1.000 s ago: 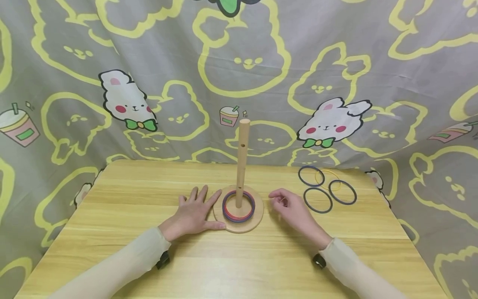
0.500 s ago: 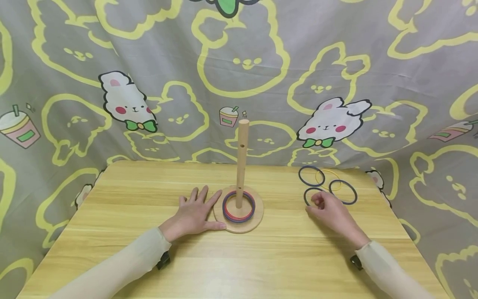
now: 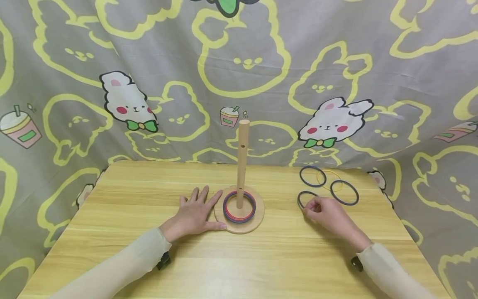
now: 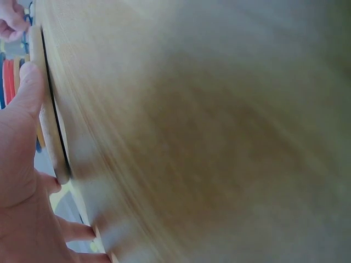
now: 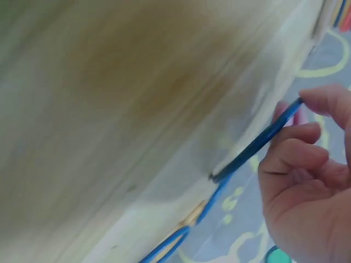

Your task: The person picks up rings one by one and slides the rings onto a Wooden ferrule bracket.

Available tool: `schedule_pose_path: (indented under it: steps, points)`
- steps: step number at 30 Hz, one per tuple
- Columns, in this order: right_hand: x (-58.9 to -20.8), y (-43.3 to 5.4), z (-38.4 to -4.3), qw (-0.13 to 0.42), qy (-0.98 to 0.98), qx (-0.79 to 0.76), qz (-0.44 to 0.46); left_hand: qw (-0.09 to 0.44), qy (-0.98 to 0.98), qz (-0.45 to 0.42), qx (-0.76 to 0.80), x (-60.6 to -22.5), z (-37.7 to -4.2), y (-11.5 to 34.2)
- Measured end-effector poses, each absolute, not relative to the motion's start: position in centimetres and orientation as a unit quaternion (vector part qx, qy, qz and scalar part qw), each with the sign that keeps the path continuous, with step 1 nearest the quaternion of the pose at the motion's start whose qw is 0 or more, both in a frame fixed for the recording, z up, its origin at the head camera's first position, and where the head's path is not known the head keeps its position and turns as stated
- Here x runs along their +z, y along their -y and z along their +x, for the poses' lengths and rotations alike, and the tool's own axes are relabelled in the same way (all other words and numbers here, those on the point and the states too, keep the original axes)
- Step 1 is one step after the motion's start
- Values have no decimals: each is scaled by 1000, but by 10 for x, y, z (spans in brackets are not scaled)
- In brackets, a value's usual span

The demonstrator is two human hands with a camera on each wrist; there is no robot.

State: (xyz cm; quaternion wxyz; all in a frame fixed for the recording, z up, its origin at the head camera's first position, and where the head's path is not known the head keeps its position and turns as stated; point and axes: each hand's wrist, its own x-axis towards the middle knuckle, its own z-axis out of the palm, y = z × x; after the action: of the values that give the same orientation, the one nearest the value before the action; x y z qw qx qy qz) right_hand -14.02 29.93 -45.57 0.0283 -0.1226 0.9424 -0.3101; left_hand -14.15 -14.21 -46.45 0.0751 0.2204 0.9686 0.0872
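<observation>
My right hand [image 3: 326, 214] pinches a dark blue ring [image 3: 301, 197] between thumb and fingers, right of the stand; in the right wrist view the ring [image 5: 258, 143] tilts up off the table at the pinched side. My left hand [image 3: 192, 213] lies spread on the table, thumb and index finger against the left edge of a round wooden base [image 3: 257, 220]. From that base rises an upright wooden peg [image 3: 242, 162]. Several red and blue rings [image 3: 239, 221] lie stacked around the peg's foot; the left wrist view also shows an orange edge among them.
Two more dark blue rings, one at the back [image 3: 300, 176] and one to the right [image 3: 357, 195], lie near the table's far right, with a yellow ring [image 3: 340, 179] between them. A patterned curtain [image 3: 246, 79] hangs behind the wooden table [image 3: 239, 265].
My right hand has moved right from beside the base to the nearest blue ring, pinched it and shifted it slightly left. The left hand has stayed still.
</observation>
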Motion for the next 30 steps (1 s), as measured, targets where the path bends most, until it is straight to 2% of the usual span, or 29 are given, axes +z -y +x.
schedule_pose_path:
  steps: [7,16,22,30]
  points:
    - [-439,-272,-126,5,-916,-359,-176,73,-968,221,91,-465,-142,143]
    - [-405,-245,-106,46,-870,-449,-199,69,-968,225,93,-466,-142,143]
    - [-383,-225,-97,-9,-864,-418,-280,68,-967,225,96,-467,-142,144]
    - [-360,-203,-97,-109,-833,-430,-331,46,-965,235,104,-487,-147,148]
